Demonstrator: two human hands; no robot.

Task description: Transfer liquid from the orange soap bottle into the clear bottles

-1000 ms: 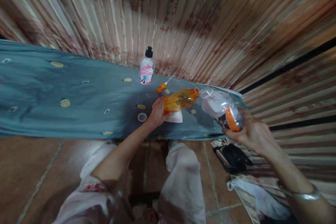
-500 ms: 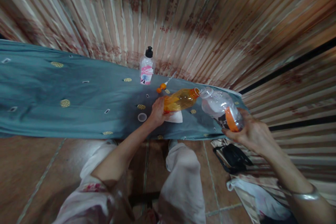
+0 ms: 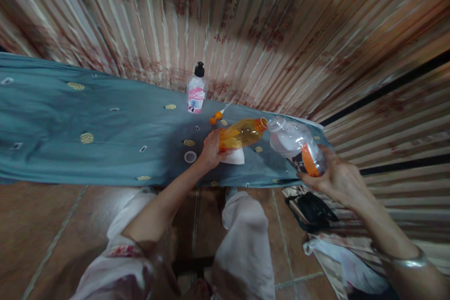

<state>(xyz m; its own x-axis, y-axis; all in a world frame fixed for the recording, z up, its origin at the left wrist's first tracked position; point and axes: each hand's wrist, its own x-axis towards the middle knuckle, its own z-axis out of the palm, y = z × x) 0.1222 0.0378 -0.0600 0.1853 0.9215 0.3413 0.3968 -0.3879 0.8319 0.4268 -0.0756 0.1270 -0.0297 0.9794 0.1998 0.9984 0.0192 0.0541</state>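
My left hand [image 3: 212, 150] is wrapped around the base of an orange see-through bottle [image 3: 242, 134], which is tilted with its neck to the right. A clear plastic bottle [image 3: 290, 138] with an orange and black label is gripped near its base by my right hand [image 3: 330, 171]. That bottle leans to the left, and the two open mouths meet or nearly meet; I cannot tell whether they touch. Beneath the orange bottle lies a white piece [image 3: 235, 156], partly hidden. An orange spray head [image 3: 217, 116] with a clear tube lies behind my left hand.
On the blue-green tablecloth [image 3: 123, 126] stands a clear bottle with a pink label and black cap [image 3: 196, 93]. A small round lid [image 3: 190, 156] lies left of my left wrist. A pleated curtain [image 3: 225, 33] hangs behind. A black bag [image 3: 311, 211] is at the lower right.
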